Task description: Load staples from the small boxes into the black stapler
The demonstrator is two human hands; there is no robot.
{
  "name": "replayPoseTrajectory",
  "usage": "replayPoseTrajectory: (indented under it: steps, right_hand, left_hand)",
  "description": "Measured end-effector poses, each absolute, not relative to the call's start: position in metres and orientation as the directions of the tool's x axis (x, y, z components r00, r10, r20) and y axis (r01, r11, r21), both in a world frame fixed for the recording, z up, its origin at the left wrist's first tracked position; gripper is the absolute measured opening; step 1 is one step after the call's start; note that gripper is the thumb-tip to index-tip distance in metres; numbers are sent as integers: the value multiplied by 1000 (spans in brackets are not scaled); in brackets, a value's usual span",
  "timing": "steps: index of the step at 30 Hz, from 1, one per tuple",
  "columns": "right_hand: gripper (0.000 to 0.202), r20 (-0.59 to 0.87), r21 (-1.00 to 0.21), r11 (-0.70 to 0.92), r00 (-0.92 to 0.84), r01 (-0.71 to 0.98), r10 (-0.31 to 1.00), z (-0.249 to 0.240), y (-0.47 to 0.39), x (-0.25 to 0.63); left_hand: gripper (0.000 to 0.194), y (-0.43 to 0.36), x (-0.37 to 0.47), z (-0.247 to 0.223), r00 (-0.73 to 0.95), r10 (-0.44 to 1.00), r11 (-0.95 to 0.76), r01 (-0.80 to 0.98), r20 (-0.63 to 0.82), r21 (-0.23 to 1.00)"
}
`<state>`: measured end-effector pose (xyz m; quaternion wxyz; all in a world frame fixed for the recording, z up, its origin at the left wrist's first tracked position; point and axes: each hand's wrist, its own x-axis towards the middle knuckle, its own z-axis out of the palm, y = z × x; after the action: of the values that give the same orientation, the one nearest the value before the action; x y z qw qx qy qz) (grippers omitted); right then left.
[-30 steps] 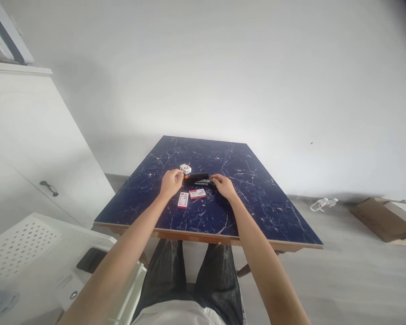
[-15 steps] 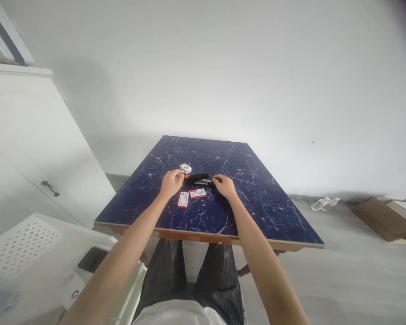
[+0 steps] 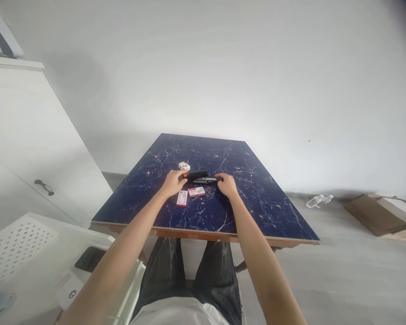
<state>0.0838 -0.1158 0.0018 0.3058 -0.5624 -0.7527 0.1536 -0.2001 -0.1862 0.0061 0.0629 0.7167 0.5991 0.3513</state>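
Note:
On the dark blue marbled table [image 3: 257, 203] lies a black object with an orange part [image 3: 198, 174], which looks like a stapler. My left hand [image 3: 173, 183] has its fingers closed round the left end of it. A slim black and silver tool [image 3: 206, 180] lies just in front, its right end between the fingers of my right hand [image 3: 226, 185]. A small white box [image 3: 184, 166] stands behind my left hand. Nearer to me are two flat red and white boxes, one upright [image 3: 182, 198] and one sideways [image 3: 196, 192].
At the lower left is a white surface [image 3: 64, 248] with a dark phone [image 3: 89, 259]. A white cabinet [image 3: 27, 126] stands at the left. Clear plastic bottles [image 3: 316, 201] and a cardboard box [image 3: 375, 214] are on the floor at the right.
My left hand has closed on the black and orange object's left end. My right hand has taken hold of the slim tool's right end. The view has shifted slightly.

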Motion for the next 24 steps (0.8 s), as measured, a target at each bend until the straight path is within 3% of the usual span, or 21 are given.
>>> replayPoseTrajectory:
  steps: [13,24]
  right_hand:
    - [29,266,-478,374,-274,795,924,-1,-116,83]
    - [19,307,-565,329,-177,757,935,-3,-118,81]
  left_hand:
    - [43,-187,-200,6,-47,908,-199,825,416,529]
    - [41,-189,-202,10,-35,906,-218,816,423,535]
